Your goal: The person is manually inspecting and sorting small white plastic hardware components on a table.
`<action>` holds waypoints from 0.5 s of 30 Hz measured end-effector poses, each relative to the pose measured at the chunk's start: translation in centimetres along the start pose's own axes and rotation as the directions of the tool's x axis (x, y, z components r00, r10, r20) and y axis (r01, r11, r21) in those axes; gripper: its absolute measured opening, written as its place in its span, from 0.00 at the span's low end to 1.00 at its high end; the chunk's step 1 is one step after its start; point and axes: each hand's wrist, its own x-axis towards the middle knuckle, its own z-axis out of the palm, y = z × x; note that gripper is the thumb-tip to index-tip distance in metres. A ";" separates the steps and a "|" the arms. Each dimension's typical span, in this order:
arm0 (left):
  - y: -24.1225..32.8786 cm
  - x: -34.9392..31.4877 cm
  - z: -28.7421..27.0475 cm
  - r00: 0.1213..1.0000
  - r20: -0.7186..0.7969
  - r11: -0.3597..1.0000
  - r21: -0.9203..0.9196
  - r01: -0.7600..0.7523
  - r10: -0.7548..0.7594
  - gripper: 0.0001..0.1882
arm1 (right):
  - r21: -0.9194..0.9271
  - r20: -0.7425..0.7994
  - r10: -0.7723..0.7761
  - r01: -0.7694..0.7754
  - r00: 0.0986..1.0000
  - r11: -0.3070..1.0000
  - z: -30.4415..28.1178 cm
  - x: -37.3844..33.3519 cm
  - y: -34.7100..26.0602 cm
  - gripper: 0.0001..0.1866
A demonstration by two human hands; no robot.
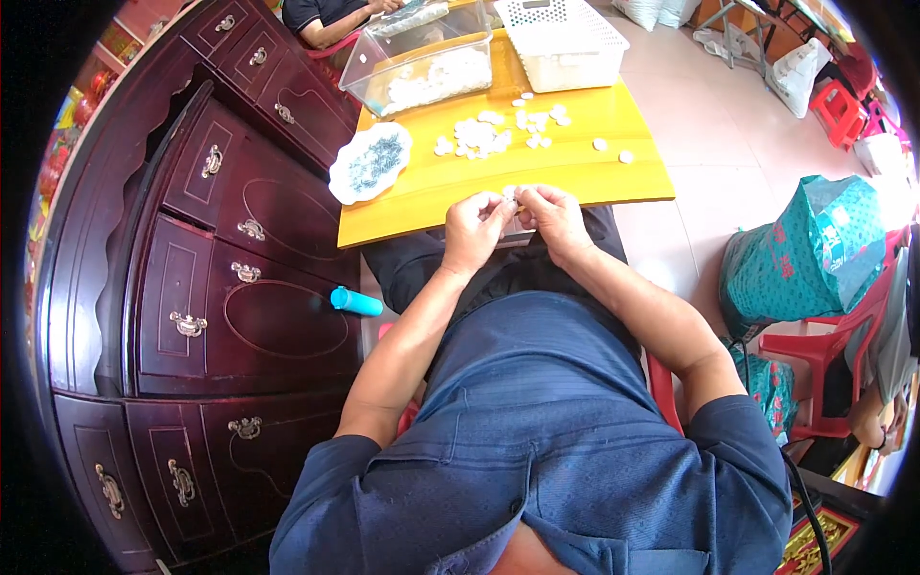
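My left hand (474,233) and my right hand (557,224) meet at the near edge of the yellow table (586,177). Their fingertips pinch together on a small white piece (510,194), mostly covered by the fingers, so its exact kind cannot be made out. Beyond them lies a loose pile of small round white pieces (481,137), with a few single ones (626,157) off to the right. To the left of the pile, a white scalloped plate (341,178) holds many tiny dark grey bits.
At the table's far side stand a clear plastic bin (360,69) of white pieces and a white perforated basket (613,43). Another person's arm (335,29) shows behind. A dark wooden cabinet (278,206) borders the left; a teal bag (776,254) and red chair (824,355) stand right.
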 end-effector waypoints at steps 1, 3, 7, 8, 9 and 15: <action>0.1 0.0 0.0 1.000 0.007 0.999 -0.026 0.025 -0.025 0.10 | 0.005 -0.002 0.010 -0.010 1.000 1.000 -0.1 0.1 0.1 0.09; 0.4 -0.1 0.1 0.999 0.016 0.997 -0.051 0.050 -0.050 0.10 | 0.002 -0.001 0.011 -0.011 1.000 1.000 -0.2 0.2 0.1 0.09; 0.6 -0.2 0.4 0.997 0.002 0.995 -0.063 0.078 -0.078 0.11 | 0.001 0.001 0.011 -0.011 1.000 1.000 -0.2 0.2 0.0 0.09; 0.6 -0.2 0.4 0.998 -0.008 0.996 -0.059 0.064 -0.064 0.12 | 0.002 0.001 0.008 -0.008 1.000 1.000 -0.2 0.1 -0.1 0.09; 0.7 -0.2 0.5 0.998 -0.007 0.996 -0.058 0.060 -0.061 0.12 | 0.006 0.005 0.006 -0.006 1.000 1.000 -0.2 0.1 -0.1 0.08; 0.6 -0.5 1.1 0.984 -0.027 0.964 -0.207 0.164 -0.174 0.11 | 0.036 -0.018 0.015 -0.014 1.000 0.999 -0.2 0.1 0.2 0.08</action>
